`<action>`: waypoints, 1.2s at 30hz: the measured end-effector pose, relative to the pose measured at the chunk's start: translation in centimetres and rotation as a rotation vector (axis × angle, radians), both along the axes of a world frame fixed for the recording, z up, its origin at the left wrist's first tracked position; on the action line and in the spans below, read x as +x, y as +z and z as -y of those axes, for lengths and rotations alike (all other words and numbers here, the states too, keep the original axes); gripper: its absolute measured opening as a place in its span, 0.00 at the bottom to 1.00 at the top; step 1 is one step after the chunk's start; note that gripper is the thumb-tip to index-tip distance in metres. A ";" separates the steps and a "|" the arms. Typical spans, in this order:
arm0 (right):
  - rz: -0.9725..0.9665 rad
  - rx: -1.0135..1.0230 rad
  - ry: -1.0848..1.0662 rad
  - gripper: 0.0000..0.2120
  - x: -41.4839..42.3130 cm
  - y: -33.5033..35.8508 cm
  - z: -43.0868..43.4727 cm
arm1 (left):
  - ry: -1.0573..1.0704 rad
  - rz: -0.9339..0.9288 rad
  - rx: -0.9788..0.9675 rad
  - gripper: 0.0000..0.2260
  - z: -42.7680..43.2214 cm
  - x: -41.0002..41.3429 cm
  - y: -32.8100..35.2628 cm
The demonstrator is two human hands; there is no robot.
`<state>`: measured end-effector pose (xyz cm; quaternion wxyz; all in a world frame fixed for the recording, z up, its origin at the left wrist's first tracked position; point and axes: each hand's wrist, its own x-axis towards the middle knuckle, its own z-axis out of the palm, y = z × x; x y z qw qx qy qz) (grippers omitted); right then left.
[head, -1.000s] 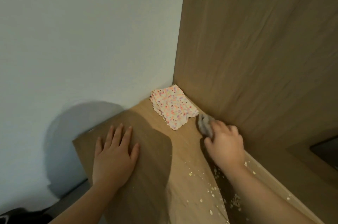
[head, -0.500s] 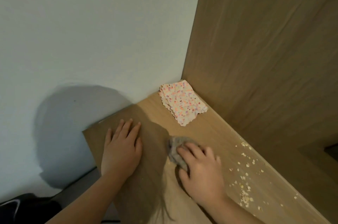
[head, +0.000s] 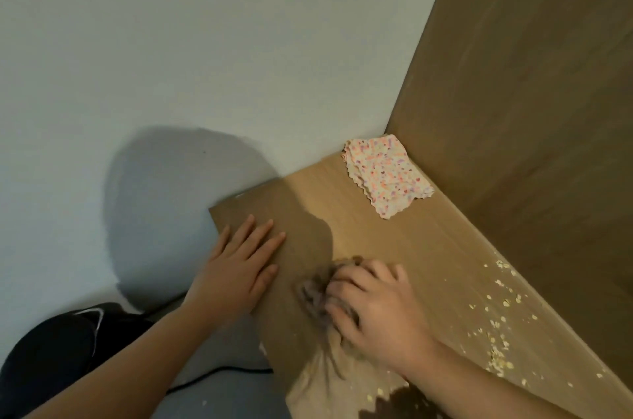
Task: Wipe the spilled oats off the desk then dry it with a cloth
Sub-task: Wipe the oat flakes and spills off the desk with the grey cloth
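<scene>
My right hand (head: 373, 310) grips a crumpled grey rag (head: 313, 293) and presses it onto the wooden desk (head: 404, 247) near its left front part. My left hand (head: 236, 269) lies flat, fingers straight, on the desk's left corner. Spilled oats (head: 498, 329) are scattered along the desk's right side beside the wooden panel, with a few flakes near my right wrist. A folded white cloth with coloured speckles (head: 385, 175) lies in the far corner, apart from both hands.
A tall wooden side panel (head: 531, 110) bounds the desk on the right, a pale wall (head: 205, 41) at the back. The desk's left edge drops to a grey floor (head: 219, 350). A dark object (head: 48, 357) and a cable lie below left.
My right hand with the rag swept from the right panel leftward across the desk, then toward me. My left hand stayed flat on the corner. The camera view shifted.
</scene>
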<state>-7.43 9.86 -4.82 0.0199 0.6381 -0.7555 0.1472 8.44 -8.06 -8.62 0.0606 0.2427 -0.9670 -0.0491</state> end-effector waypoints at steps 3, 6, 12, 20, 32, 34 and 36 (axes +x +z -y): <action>0.071 0.009 -0.518 0.13 -1.8 0.0 4.6 | 0.069 -0.014 0.015 0.22 0.0 0.9 -0.5; 0.006 0.019 -0.235 0.17 1.8 -0.5 6.2 | 0.172 -0.052 0.065 0.23 -0.3 1.3 -0.8; 0.026 0.080 -0.310 0.18 -3.2 -0.2 11.0 | 0.227 -0.088 0.095 0.27 -0.9 1.3 -1.4; 0.179 -0.016 0.266 0.16 1.1 -1.6 11.7 | 0.057 -0.026 0.230 0.30 1.1 3.9 -0.7; 0.098 0.036 0.460 0.15 3.5 -1.3 9.0 | 0.395 -0.316 0.375 0.29 1.8 4.2 1.7; 0.164 0.111 0.658 0.13 2.6 -1.5 4.1 | 0.305 -0.236 0.339 0.29 1.0 3.8 1.8; 0.134 0.137 0.693 0.14 0.3 -1.4 1.7 | 0.171 -0.144 0.311 0.33 -0.6 2.7 1.5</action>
